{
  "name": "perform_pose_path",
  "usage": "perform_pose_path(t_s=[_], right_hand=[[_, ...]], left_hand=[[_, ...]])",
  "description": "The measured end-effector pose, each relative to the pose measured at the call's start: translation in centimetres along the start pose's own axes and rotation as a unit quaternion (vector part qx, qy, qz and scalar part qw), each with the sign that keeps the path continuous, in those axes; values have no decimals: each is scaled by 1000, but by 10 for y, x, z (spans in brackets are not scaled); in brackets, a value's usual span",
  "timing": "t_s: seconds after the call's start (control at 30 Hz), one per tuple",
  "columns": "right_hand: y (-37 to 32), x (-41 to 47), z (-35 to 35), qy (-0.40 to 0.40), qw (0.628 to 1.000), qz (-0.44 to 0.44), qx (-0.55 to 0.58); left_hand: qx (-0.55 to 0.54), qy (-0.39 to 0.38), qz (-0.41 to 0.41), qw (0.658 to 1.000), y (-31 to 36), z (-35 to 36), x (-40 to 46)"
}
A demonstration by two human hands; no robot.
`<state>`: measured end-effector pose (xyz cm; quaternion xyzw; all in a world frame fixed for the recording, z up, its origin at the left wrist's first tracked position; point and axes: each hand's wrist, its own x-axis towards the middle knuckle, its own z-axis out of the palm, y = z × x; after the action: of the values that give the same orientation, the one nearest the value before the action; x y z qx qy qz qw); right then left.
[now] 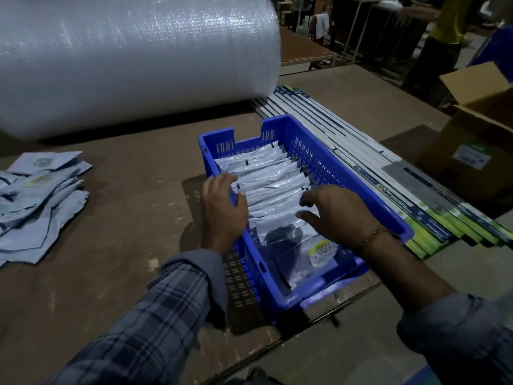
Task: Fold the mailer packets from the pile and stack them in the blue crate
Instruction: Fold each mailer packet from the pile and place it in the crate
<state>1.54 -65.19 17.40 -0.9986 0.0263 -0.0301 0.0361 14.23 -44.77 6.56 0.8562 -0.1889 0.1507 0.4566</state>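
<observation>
Both hands are at the blue crate [347,173]: left hand [224,209] curls over its left wall, right hand [338,215] seemingly loose-fingered on the folded packets [273,176]; unfolded pile [39,201] lies toward the desk's left edge, nearer the left hand.

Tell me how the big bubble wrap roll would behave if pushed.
The bubble wrap roll lies on its side on the table, so it would probably roll rather than slide. Being mostly air, it is likely light for its bulk. Its surface would probably dent softly.
</observation>
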Motion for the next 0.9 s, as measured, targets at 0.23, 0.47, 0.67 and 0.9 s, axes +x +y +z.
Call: perform_pose_path(t_s=[0.23,0.47,0.67,0.9], right_hand=[[-93,10,-4,3,995,-55,84],[-202,28,21,-40,988,-99,116],[-314,59,70,-43,984,-120,125],[-447,113,144,-78,969,-143,187]], left_hand=[[123,-158,-73,977,-98,-79,-62],[222,-79,-191,953,-241,-209,-133],[321,-71,-237,914,-355,-323,-172],[375,-116,-198,898,-455,-426,-197]])
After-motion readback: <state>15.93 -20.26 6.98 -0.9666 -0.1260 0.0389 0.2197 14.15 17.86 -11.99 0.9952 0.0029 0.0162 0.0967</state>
